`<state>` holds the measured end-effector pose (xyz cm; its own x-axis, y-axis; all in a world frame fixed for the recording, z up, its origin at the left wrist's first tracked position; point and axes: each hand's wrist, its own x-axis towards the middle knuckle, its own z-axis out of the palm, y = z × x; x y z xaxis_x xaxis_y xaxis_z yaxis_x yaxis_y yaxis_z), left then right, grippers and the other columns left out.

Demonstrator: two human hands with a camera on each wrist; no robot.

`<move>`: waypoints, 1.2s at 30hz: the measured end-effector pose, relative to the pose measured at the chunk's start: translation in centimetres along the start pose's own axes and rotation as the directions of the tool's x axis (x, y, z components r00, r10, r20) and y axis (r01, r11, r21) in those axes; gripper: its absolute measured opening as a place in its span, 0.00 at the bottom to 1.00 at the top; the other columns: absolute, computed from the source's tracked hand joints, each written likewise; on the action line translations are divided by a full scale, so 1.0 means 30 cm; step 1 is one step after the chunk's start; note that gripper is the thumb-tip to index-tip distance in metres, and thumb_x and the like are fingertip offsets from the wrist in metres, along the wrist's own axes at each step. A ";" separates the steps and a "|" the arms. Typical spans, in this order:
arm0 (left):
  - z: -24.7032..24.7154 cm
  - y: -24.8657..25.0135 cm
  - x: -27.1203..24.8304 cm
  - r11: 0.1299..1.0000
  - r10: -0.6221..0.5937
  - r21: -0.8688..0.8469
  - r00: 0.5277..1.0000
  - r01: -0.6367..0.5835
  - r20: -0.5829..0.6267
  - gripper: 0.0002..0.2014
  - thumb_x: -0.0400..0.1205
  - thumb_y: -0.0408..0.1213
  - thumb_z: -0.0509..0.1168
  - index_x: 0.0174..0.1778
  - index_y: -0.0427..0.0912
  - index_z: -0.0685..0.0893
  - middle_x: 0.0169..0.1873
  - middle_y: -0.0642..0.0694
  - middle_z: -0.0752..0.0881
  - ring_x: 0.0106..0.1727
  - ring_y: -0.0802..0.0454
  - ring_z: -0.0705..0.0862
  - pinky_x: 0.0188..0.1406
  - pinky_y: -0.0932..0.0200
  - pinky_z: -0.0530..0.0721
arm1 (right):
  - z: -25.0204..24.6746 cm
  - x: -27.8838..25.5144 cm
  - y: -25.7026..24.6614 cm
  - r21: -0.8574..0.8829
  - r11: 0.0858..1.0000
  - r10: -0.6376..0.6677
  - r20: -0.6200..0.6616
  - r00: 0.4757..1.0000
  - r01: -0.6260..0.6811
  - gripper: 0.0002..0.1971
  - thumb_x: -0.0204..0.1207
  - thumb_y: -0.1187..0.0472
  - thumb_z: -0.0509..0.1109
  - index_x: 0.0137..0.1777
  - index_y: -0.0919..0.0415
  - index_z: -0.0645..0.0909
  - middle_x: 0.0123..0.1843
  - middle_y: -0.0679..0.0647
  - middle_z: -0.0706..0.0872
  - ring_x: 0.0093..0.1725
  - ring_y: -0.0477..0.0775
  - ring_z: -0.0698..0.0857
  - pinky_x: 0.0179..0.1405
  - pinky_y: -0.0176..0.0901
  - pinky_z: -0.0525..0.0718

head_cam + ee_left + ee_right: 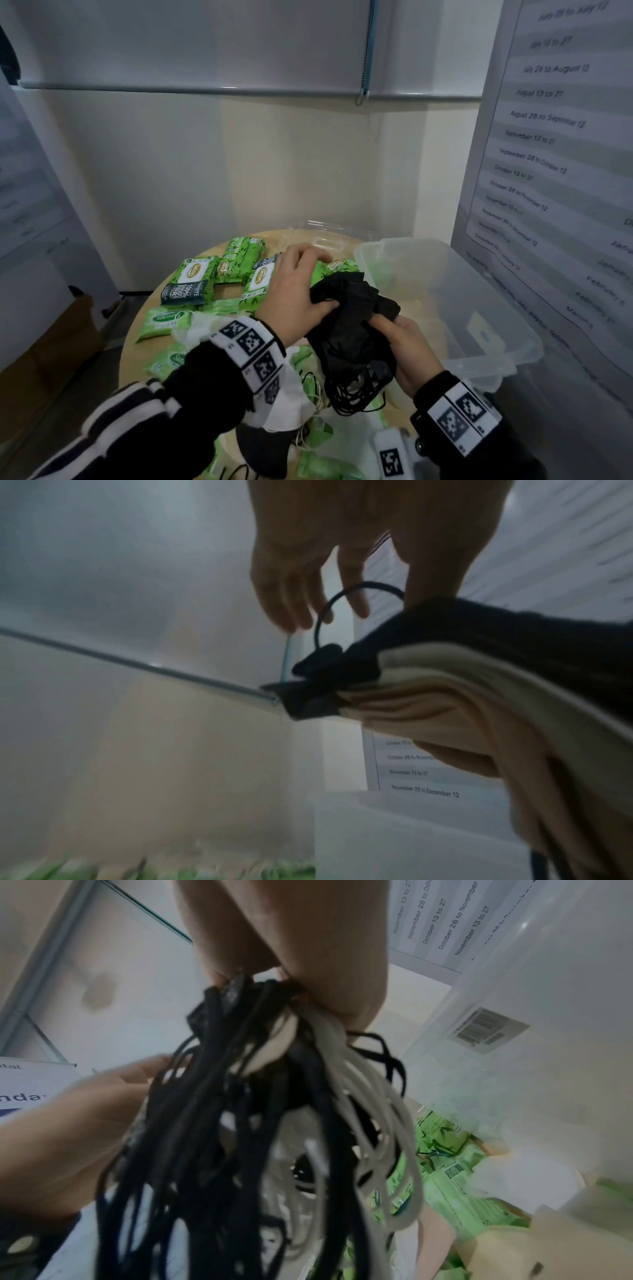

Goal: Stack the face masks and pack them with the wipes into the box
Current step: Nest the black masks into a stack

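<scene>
A bundle of black face masks (pixel 349 318) with some white ones inside hangs over the round table, its ear loops (pixel 240 1150) dangling. My right hand (pixel 407 346) grips the bundle from the right and below, fingers pinched round its folded end (pixel 291 934). My left hand (pixel 298 294) lies against the bundle's left side with its thumb on the black fabric (pixel 479 631); its fingers (pixel 291 596) stay straight and apart from the masks. The clear plastic box (pixel 455 274) stands open just to the right. Green wipes packs (pixel 195 274) lie at the table's back left.
More white and black masks (pixel 294 404) and wipes packs lie under my wrists on the wooden table (pixel 132 356). The clear lid (pixel 329 236) lies behind the box. A poster (pixel 548 137) of dates hangs close on the right. A wall stands behind.
</scene>
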<state>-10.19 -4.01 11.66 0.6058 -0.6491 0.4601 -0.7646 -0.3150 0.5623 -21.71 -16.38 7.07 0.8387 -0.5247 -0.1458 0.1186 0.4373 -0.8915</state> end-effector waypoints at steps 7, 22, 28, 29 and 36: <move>0.029 0.040 -0.007 0.949 0.298 0.045 0.937 -0.311 0.184 0.16 0.76 0.44 0.57 0.53 0.46 0.85 0.48 0.48 0.83 0.51 0.48 0.81 0.51 0.51 0.82 | 0.003 -0.003 -0.007 -0.012 0.999 -0.030 0.045 0.999 0.031 0.09 0.74 0.68 0.67 0.51 0.70 0.85 0.45 0.66 0.89 0.44 0.58 0.88 0.42 0.43 0.87; -0.197 -0.040 0.071 0.967 -0.223 -0.154 0.966 0.202 -0.134 0.09 0.77 0.38 0.71 0.48 0.36 0.89 0.41 0.43 0.87 0.43 0.47 0.84 0.43 0.58 0.78 | -0.037 -0.009 -0.023 -0.027 0.999 -0.033 -0.013 0.999 0.032 0.07 0.76 0.72 0.66 0.49 0.70 0.86 0.45 0.63 0.91 0.41 0.56 0.90 0.40 0.40 0.89; -0.291 -0.087 0.088 0.934 -0.299 -0.255 0.938 0.250 -0.177 0.12 0.75 0.29 0.71 0.46 0.49 0.78 0.34 0.49 0.86 0.34 0.48 0.84 0.29 0.64 0.80 | -0.029 -0.011 -0.027 -0.028 0.998 -0.053 0.028 0.998 0.054 0.07 0.75 0.72 0.67 0.47 0.68 0.86 0.45 0.63 0.91 0.42 0.56 0.90 0.40 0.41 0.89; -0.287 -0.081 0.080 0.941 -0.279 -0.246 0.946 0.234 -0.167 0.15 0.75 0.26 0.70 0.48 0.49 0.75 0.35 0.48 0.86 0.34 0.50 0.85 0.27 0.66 0.80 | -0.023 -0.011 -0.027 -0.029 0.998 -0.056 0.039 0.998 0.057 0.07 0.74 0.72 0.67 0.47 0.68 0.86 0.45 0.63 0.91 0.41 0.56 0.90 0.40 0.41 0.88; -0.201 -0.067 0.035 0.983 -0.164 -0.079 0.986 0.164 0.001 0.11 0.79 0.29 0.66 0.42 0.51 0.88 0.42 0.55 0.86 0.47 0.59 0.83 0.52 0.72 0.75 | -0.006 -0.014 -0.034 -0.076 0.994 -0.076 0.081 0.994 0.082 0.14 0.60 0.65 0.75 0.47 0.68 0.87 0.48 0.66 0.90 0.45 0.60 0.90 0.43 0.44 0.88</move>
<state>-6.68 0.12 15.17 0.7230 -0.5891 0.3609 -0.6352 -0.3613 0.6827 -22.26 -16.73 7.95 0.8675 -0.4955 -0.0427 0.1460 0.3357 -0.9306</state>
